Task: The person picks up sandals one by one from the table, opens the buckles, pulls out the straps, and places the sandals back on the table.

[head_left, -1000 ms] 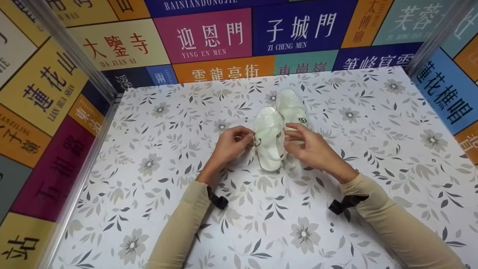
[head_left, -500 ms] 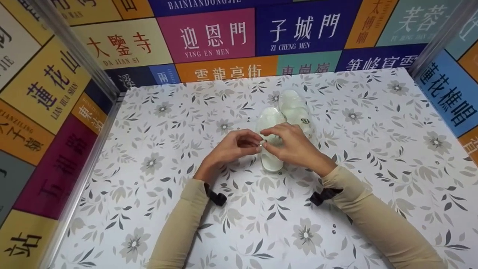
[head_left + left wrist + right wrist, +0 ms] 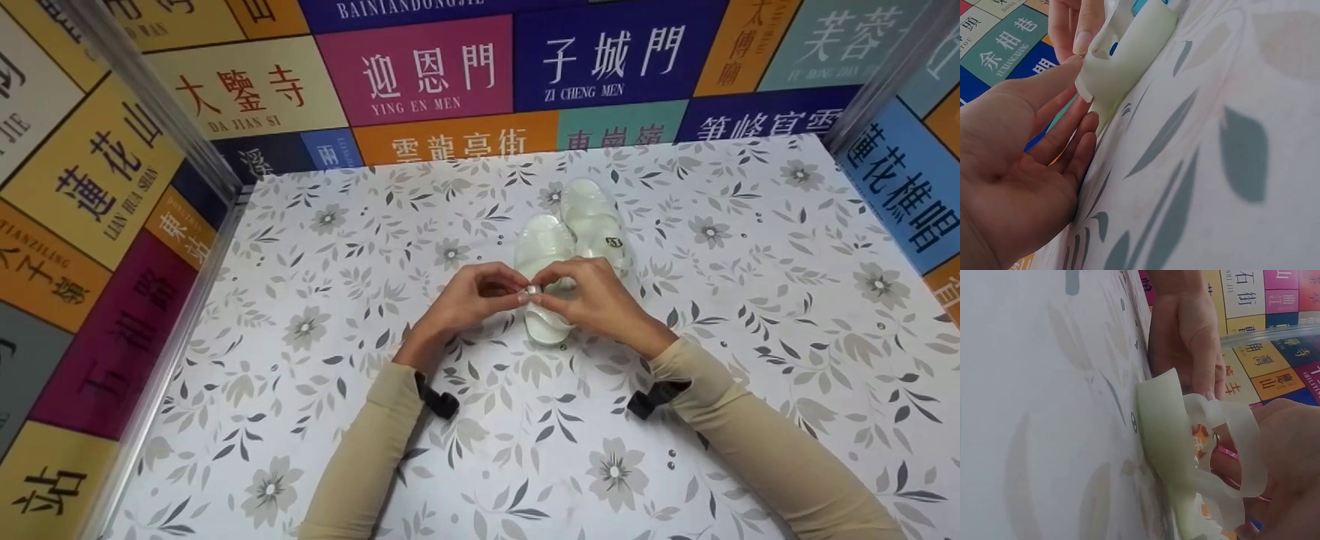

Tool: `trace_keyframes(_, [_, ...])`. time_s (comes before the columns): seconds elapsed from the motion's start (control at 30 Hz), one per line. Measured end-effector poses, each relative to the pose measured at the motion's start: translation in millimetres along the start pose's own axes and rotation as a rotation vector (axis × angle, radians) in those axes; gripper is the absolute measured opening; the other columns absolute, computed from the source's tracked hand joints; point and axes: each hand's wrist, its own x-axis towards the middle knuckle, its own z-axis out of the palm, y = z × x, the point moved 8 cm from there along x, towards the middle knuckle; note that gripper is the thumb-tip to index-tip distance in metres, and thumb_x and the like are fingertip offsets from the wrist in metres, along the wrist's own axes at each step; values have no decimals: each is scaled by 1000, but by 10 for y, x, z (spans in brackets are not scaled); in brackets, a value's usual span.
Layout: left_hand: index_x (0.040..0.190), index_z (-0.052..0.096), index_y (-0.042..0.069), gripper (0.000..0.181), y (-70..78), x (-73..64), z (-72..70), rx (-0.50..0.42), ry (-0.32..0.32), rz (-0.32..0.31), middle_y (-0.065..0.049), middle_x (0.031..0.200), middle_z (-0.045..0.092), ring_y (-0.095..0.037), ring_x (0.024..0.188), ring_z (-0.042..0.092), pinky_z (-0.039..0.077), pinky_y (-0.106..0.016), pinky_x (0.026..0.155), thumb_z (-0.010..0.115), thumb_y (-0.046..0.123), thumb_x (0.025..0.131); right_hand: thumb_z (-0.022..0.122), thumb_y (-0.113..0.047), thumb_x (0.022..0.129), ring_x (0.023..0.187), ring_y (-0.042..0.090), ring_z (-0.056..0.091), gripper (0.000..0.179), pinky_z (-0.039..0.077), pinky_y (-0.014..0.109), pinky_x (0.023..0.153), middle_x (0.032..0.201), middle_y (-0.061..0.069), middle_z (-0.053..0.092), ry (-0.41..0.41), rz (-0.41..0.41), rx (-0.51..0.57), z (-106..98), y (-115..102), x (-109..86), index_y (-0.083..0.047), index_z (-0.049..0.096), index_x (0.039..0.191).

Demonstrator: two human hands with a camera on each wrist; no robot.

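Note:
A pair of pale whitish-green sandals lies on the table, toes pointing away. Over the nearer sandal [image 3: 543, 234], my left hand [image 3: 474, 296] and right hand [image 3: 604, 304] meet at its left side. Thumb and forefinger of each pinch the strap there, around a small shiny buckle [image 3: 532, 291]. In the right wrist view, the looped ankle strap [image 3: 1246, 444] stands up from the sole [image 3: 1163, 430] beside my right fingers. The left wrist view has both thumbs close together at the sandal's edge [image 3: 1109, 73]. The farther sandal [image 3: 589, 201], with a dark emblem, is untouched.
A white cloth [image 3: 375, 435] with grey flowers and leaves covers the table. Colourful panels [image 3: 420, 71] with printed characters stand along the back and both sides. Each wrist carries a black strapped camera [image 3: 439, 403].
My right hand has come left across the nearer sandal, from its right side to the buckle, where it joins my left hand. The left hand stays near the same spot.

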Motion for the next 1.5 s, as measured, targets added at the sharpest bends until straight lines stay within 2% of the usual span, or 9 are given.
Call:
trace_keyframes(0.27, [122,80,12,25,68,-3,33,75,4,64,-7,115,80,-21,103,75,62,-33,93,83,18,98,88,-25,94,101,25,79,16,63,44,96,102,4,84,-12,53,35,17,82,-10,-13,81,102])
trace_keyframes(0.47, [123,81,13,26,62,12,65,91,20,59,-8,114,80,-21,98,74,61,-32,89,83,19,98,82,-17,98,84,23,77,9,61,29,63,103,3,84,-59,98,156,17,151,-21,-12,81,106])
trace_keyframes(0.5, [122,81,13,25,58,15,69,88,30,54,-8,113,81,-20,97,73,61,-31,89,84,19,97,81,-16,99,83,24,77,9,62,29,64,103,3,84,-62,101,164,19,159,-22,-11,81,106])
trace_keyframes(0.7, [115,83,10,23,31,32,78,65,86,10,-7,108,82,-23,99,76,63,-35,92,87,18,94,78,-14,101,101,23,80,9,64,44,97,102,5,84,-35,47,79,33,126,-13,-8,79,107])
trace_keyframes(0.87, [112,84,10,24,13,32,69,44,127,-25,-6,108,83,-22,100,78,64,-30,91,89,22,92,77,-14,102,103,24,80,13,63,43,98,107,6,84,-14,13,31,36,74,-16,-8,81,113])
trace_keyframes(1.0, [113,85,13,27,-1,19,60,53,148,-47,-4,110,84,-19,102,79,64,-29,93,90,27,91,76,-16,102,100,26,77,18,54,49,106,109,5,84,-15,-27,-56,32,20,-37,-10,82,118])
trace_keyframes(1.1, [115,84,13,29,1,15,63,56,147,-42,-5,112,83,-21,104,80,64,-31,95,90,27,91,75,-18,103,99,27,76,18,47,54,107,109,4,85,-10,-56,-115,32,-5,-43,-11,83,118])
trace_keyframes(1.27, [122,81,14,35,28,9,63,79,155,-28,-3,115,83,-20,106,80,64,-32,97,90,30,92,74,-21,104,102,28,76,18,47,53,109,112,3,84,12,-73,-159,37,-4,-41,-12,82,117])
trace_keyframes(1.5, [106,87,16,21,57,2,54,120,171,-30,-1,102,85,-15,93,81,66,-28,85,90,30,91,73,-24,105,103,30,77,18,48,52,107,111,1,84,24,-99,-200,39,-19,-49,-11,79,115])
